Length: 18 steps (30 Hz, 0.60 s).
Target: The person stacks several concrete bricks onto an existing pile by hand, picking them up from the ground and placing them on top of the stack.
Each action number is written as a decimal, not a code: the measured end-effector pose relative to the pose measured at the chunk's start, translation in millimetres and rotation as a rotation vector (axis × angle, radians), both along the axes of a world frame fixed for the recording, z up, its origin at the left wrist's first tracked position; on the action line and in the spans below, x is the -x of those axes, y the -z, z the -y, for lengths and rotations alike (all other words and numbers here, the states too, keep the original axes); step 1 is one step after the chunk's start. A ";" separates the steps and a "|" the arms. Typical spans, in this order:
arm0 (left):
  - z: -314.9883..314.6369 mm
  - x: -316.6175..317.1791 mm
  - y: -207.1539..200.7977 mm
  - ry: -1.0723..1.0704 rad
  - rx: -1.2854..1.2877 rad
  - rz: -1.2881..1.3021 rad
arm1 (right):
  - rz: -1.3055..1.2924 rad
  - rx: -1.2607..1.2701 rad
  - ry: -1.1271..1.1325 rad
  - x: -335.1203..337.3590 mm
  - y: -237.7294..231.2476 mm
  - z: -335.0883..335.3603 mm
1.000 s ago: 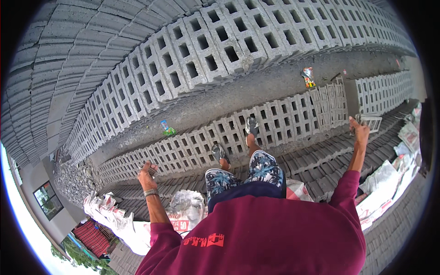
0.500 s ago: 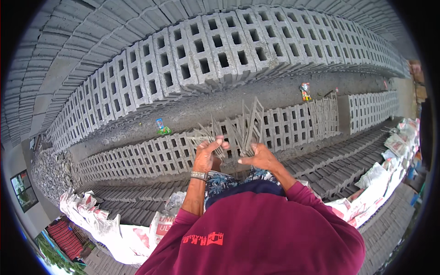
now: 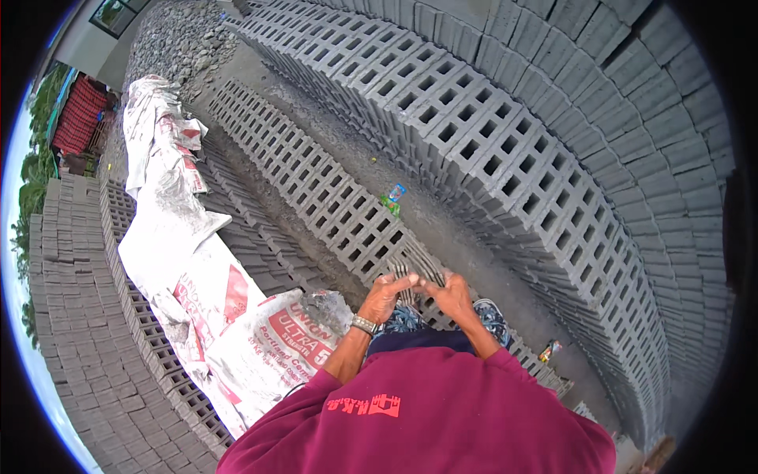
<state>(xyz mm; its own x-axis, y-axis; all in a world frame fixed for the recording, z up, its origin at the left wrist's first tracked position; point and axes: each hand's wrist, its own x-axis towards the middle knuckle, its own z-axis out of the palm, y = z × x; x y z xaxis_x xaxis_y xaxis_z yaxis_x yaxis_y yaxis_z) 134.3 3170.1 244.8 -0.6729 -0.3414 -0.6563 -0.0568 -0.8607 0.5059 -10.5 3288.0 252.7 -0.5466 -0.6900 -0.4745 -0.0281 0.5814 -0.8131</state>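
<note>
My left hand [image 3: 382, 297], with a metal-band watch [image 3: 364, 324] on its wrist, is closed on a bundle of thin grey slats [image 3: 403, 271]. Close beside it, my right hand [image 3: 452, 299] grips a second bundle of similar slats [image 3: 427, 265]. Both thumbs point inward and nearly meet. The slats stand close together just over the low row of hollow concrete blocks [image 3: 332, 207] in front of me. Whether their lower ends rest on the blocks is hidden by my hands.
A taller stack of hollow blocks [image 3: 505, 150] runs along the right, past a narrow dirt strip holding coloured wrappers [image 3: 392, 197]. White and red cement sacks [image 3: 189, 268] cover blocks at left. Gravel [image 3: 178, 43] lies at the far end.
The view has swung left along the block row. My hands have come closer together, and the slats, fanned out and spread before, now stand more gathered.
</note>
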 end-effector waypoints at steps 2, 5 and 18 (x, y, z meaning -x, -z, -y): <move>18.2 -10.4 -3.0 -0.135 0.090 -0.006 | -0.185 0.042 -0.097 -14.0 4.0 45.3; 49.9 -15.6 -33.2 -0.334 0.183 -0.017 | -0.255 0.113 -0.160 -22.2 -27.6 112.2; 265.7 -2.2 -40.2 -0.415 0.310 0.154 | -0.239 0.256 -0.424 -23.5 -34.9 332.0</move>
